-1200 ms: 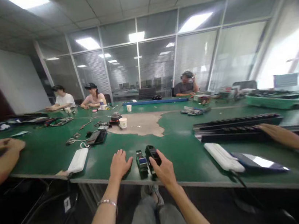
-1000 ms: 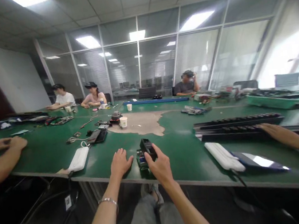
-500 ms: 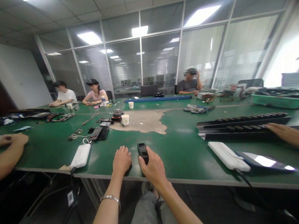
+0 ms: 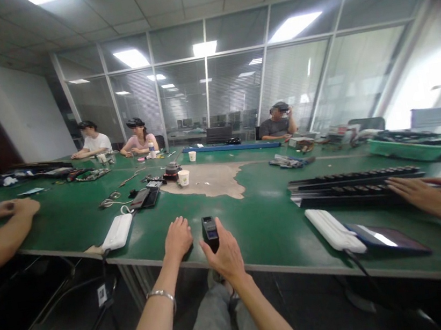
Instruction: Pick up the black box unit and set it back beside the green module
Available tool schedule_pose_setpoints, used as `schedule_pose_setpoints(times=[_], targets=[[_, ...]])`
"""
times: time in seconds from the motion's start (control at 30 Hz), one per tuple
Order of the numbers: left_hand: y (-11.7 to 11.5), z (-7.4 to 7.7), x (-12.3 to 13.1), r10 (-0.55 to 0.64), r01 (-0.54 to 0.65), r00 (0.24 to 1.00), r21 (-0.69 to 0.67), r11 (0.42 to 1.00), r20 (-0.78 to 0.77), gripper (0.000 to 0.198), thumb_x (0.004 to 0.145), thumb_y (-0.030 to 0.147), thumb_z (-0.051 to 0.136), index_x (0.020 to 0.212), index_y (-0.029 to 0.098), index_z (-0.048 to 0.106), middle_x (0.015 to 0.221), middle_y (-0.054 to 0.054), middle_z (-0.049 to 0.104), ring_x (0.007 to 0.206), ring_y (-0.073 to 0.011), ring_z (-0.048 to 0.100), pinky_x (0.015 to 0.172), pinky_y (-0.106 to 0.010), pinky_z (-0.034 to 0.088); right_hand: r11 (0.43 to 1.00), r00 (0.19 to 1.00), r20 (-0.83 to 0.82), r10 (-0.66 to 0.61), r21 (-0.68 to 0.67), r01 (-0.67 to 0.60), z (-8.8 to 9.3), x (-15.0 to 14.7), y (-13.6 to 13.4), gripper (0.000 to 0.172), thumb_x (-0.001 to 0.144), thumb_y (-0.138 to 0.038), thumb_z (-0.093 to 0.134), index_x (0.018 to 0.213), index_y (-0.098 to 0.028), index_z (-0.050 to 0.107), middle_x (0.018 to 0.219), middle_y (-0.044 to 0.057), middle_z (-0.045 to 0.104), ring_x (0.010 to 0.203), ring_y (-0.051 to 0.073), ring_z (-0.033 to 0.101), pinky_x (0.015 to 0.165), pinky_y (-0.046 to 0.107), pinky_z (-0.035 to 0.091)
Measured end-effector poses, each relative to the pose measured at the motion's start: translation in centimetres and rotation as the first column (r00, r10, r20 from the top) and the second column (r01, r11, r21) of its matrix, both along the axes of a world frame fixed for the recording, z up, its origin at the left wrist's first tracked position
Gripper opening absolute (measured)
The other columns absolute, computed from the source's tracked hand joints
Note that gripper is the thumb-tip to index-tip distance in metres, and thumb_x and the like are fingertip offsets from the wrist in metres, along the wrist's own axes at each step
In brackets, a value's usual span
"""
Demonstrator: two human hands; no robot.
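My right hand (image 4: 226, 253) grips a small black device (image 4: 210, 232) with a blue patch on its face, standing on the green table (image 4: 268, 218) near the front edge. My left hand (image 4: 178, 239) lies flat on the table just left of the device, fingers apart, holding nothing. A bracelet sits on my left wrist. The second small black part seen earlier is hidden behind the device or my hand.
A white power bank (image 4: 117, 231) lies left, another white one (image 4: 335, 230) and a dark tablet (image 4: 385, 239) right. Black trays (image 4: 353, 185) sit under a co-worker's hands (image 4: 419, 194). Another person's arm (image 4: 5, 226) rests at left. Three people sit at the far side.
My right hand carried the black device leftward, onto the spot of the part with the blue patch, then stood it there. The co-worker at right brought a second hand to the trays.
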State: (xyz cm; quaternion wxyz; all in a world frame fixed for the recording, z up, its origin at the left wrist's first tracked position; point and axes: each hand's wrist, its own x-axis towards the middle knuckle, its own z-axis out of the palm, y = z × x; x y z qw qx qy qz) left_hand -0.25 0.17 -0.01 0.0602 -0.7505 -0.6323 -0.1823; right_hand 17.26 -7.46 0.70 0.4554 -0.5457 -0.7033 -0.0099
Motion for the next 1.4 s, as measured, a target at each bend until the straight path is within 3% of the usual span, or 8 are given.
schedule_pose_setpoints(times=[0.2, 0.47, 0.7, 0.83, 1.07, 1.17, 1.4], targets=[[0.0, 0.0, 0.0, -0.003, 0.003, 1.000, -0.006, 1.000, 0.001, 0.045, 0.099, 0.027, 0.033, 0.135, 0.011, 0.054, 0.148, -0.017, 0.049, 0.140, -0.0254, 0.042, 0.116, -0.044, 0.031, 0.999, 0.999, 0.006, -0.044, 0.028, 0.044, -0.5, 0.0, -0.4, 0.076, 0.090, -0.045, 0.056, 0.152, -0.007, 0.030, 0.141, 0.022, 0.052, 0.123, 0.032, 0.056, 0.101, 0.047, 0.047], [-0.3, 0.1, 0.2, -0.007, 0.006, 1.000, 0.023, 1.000, 0.011, 0.060, 0.098, 0.054, 0.035, 0.134, 0.011, 0.055, 0.148, -0.019, 0.048, 0.141, -0.0280, 0.040, 0.117, -0.044, 0.030, 0.994, 0.997, -0.023, -0.080, -0.082, 0.078, -0.2, -0.1, -0.4, 0.062, 0.090, -0.038, 0.056, 0.143, -0.007, 0.045, 0.132, 0.020, 0.061, 0.118, 0.031, 0.060, 0.101, 0.045, 0.046], [-0.2, 0.4, 0.2, 0.001, -0.001, 1.000, -0.027, 1.000, 0.011, 0.059, 0.095, 0.057, 0.041, 0.134, 0.014, 0.056, 0.149, -0.018, 0.047, 0.142, -0.0277, 0.039, 0.117, -0.044, 0.029, 0.992, 0.972, -0.219, -0.089, -0.107, 0.067, 2.8, 0.0, 0.1, 0.065, 0.090, -0.045, 0.056, 0.142, -0.007, 0.047, 0.131, 0.020, 0.061, 0.119, 0.031, 0.060, 0.101, 0.043, 0.046], [-0.3, 0.6, 0.3, 0.003, -0.002, 1.000, -0.034, 0.999, 0.015, 0.062, 0.095, 0.058, 0.040, 0.134, 0.013, 0.055, 0.149, -0.018, 0.047, 0.142, -0.0279, 0.039, 0.117, -0.045, 0.028, 0.994, 0.946, -0.308, -0.105, -0.067, 0.088, 4.2, 2.5, 1.0, 0.064, 0.090, -0.049, 0.054, 0.140, -0.010, 0.050, 0.134, 0.018, 0.060, 0.123, 0.028, 0.058, 0.103, 0.041, 0.045], [-0.5, 0.6, 0.4, 0.009, -0.009, 1.000, -0.030, 1.000, -0.002, 0.067, 0.094, 0.060, 0.039, 0.136, 0.010, 0.054, 0.149, -0.019, 0.046, 0.142, -0.0291, 0.039, 0.117, -0.043, 0.028, 0.972, 0.956, -0.200, -0.214, -0.145, 0.187, 0.8, 7.6, 2.1, 0.068, 0.083, -0.046, 0.058, 0.137, -0.005, 0.054, 0.125, 0.021, 0.064, 0.115, 0.031, 0.061, 0.099, 0.044, 0.047], [-0.4, 0.5, 0.4, 0.011, -0.011, 1.000, -0.035, 0.999, -0.002, 0.067, 0.094, 0.060, 0.039, 0.136, 0.011, 0.054, 0.150, -0.019, 0.046, 0.142, -0.0286, 0.038, 0.118, -0.043, 0.028, 0.972, 0.957, -0.193, -0.216, -0.130, 0.194, -0.1, 7.8, 2.0, 0.068, 0.084, -0.048, 0.056, 0.136, -0.006, 0.055, 0.125, 0.020, 0.065, 0.113, 0.030, 0.062, 0.099, 0.043, 0.047], [-0.2, 0.4, 0.3, 0.007, -0.007, 1.000, -0.045, 0.999, 0.008, 0.067, 0.094, 0.059, 0.039, 0.137, 0.010, 0.053, 0.151, -0.019, 0.044, 0.143, -0.0284, 0.037, 0.118, -0.044, 0.026, 0.976, 0.978, -0.067, -0.198, -0.110, 0.190, -0.2, 7.4, 1.8, 0.062, 0.083, -0.041, 0.057, 0.134, -0.007, 0.055, 0.118, 0.018, 0.068, 0.107, 0.029, 0.064, 0.095, 0.041, 0.049]])
